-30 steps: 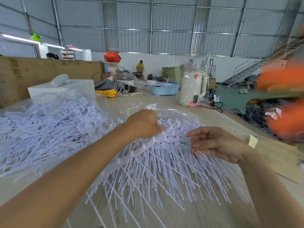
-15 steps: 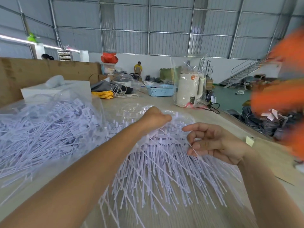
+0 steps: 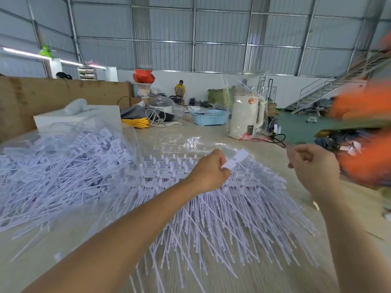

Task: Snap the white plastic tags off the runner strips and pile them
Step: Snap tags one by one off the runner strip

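Above the middle of the worktable [image 3: 211,132], a white plastic tag [image 3: 234,160] is pinched between the thumb and fingers of the left hand [image 3: 208,173], its flat end pointing up and to the right, its thin tail too faint to follow. The right hand [image 3: 313,166] hovers near it, well apart from the left, fingers curled in a loose fist; whether it nips the tag's fine tail or nothing at all I cannot tell. Right beneath both hands lies a broad fan of runner strips [image 3: 211,208] with their tags attached, the heads lined up in rows toward the far side and the thin tails splaying toward the near edge, all of it resting on a sheet of clear plastic [image 3: 190,142]. To the left, a big heap of loose tags [image 3: 63,166] sits half wrapped in a clear bag [image 3: 118,132]. Farther back on the table stand a cream kettle-like appliance [image 3: 246,115] wrapped in clear film, a light blue basket [image 3: 208,117], a yellow coil of cord [image 3: 135,123] and a white box [image 3: 80,119]. Off to the right there is a blurred orange mass [image 3: 364,132], and far behind, by the white wall, a person in a yellow shirt [image 3: 179,88]
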